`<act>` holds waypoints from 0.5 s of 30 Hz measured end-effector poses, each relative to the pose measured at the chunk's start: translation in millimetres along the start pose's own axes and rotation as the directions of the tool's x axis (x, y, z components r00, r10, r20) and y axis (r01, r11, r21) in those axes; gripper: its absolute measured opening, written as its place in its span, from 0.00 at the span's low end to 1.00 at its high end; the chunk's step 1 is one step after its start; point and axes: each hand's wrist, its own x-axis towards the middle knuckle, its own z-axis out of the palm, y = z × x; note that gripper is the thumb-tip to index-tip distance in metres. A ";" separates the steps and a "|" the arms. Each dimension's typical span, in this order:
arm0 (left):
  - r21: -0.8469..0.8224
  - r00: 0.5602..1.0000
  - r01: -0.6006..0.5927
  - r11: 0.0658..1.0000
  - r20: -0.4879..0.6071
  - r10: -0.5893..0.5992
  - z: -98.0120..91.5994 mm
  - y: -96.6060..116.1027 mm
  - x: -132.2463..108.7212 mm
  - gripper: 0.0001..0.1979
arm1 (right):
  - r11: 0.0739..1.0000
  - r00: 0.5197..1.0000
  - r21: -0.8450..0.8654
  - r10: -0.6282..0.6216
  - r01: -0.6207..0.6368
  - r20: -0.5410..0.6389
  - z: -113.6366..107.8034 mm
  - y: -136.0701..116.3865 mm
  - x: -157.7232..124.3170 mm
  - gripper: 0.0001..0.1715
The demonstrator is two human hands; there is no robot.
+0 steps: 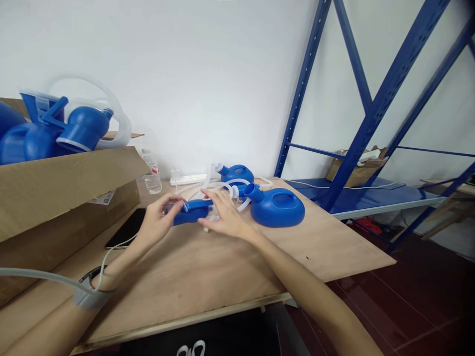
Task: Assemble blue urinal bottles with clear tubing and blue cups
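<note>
My left hand (159, 220) and my right hand (224, 217) both grip a small blue plastic funnel piece (192, 211) lying across the plywood table (222, 277). The left fingers curl round its left end; the right fingers wrap its right end, where a clear ribbed hose (222, 187) joins it. Just right of my hands sits a blue plastic urinal bottle (276, 206) with a handle and a spout. A second blue bottle (235, 173) lies behind it near the wall.
A large cardboard box (67, 183) at the left holds several blue bottles and hoses (74, 128). A black phone (128, 228), a water bottle (152, 173) and a white power strip (187, 179) lie on the table. Blue metal shelving (371, 109) stands right.
</note>
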 end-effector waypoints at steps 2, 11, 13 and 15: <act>-0.104 0.988 0.075 0.992 -0.129 -0.088 -4.0 -6.2 4.7 0.11 | 0.992 0.993 -0.064 0.112 -0.113 -0.021 -5.3 8.6 0.1 0.46; 0.268 0.972 0.199 0.942 -0.178 -0.155 -15.2 -35.4 14.7 0.10 | 0.962 0.920 -0.173 0.255 -0.211 0.298 4.6 17.6 -7.2 0.24; 0.376 1.000 0.009 0.927 0.006 -0.012 -11.4 -32.5 10.8 0.13 | 0.971 0.909 -0.165 0.223 -0.174 0.352 8.4 15.6 -8.5 0.25; 0.474 0.960 -0.246 0.845 0.239 0.146 -6.0 -28.6 5.6 0.17 | 0.973 0.907 -0.172 0.208 -0.153 0.368 10.7 14.6 -9.6 0.29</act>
